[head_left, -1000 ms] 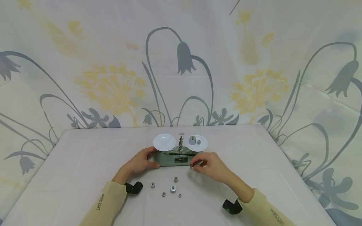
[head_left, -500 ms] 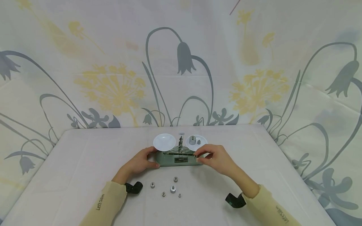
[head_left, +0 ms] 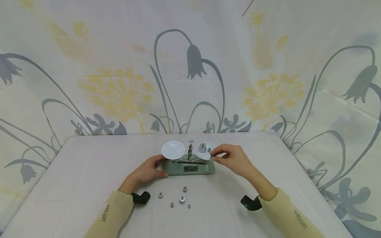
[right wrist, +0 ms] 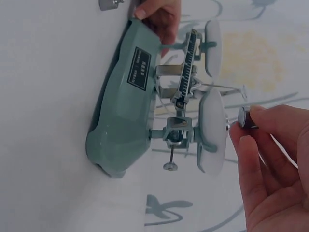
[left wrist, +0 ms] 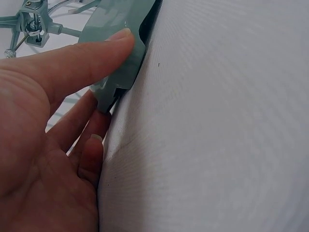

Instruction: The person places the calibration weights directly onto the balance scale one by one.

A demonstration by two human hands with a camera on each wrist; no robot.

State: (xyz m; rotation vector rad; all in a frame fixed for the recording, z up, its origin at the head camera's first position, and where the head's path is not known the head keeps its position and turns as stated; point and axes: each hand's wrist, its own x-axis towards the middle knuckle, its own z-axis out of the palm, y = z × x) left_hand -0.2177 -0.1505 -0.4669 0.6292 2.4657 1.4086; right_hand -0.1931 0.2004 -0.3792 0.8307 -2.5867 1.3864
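A green balance scale (head_left: 175,169) stands on the white-covered table, its two white pans on top. My left hand (head_left: 148,171) grips the left end of its base, the thumb (left wrist: 104,53) lying on the front face and the other fingers reaching behind. My right hand (head_left: 233,159) pinches a small metal weight (right wrist: 243,117) between thumb and fingers, at the front right rim of the right pan (head_left: 199,154). On that pan rest a larger metal weight (head_left: 202,148) and a smaller weight (head_left: 209,149), the latter close to my fingertips. The left pan (head_left: 173,150) holds nothing.
Several loose weights are scattered in front of the scale, the biggest weight (head_left: 182,199) in the middle and a tiny weight (head_left: 189,206) to its right. Black wrist mounts (head_left: 141,197) stick out from both sleeves. A flower-patterned cloth (head_left: 119,92) hangs behind the table.
My right hand has risen to the right with the pinched weight, from the front of the base to the right pan's rim. The left hand and scale have stayed put.
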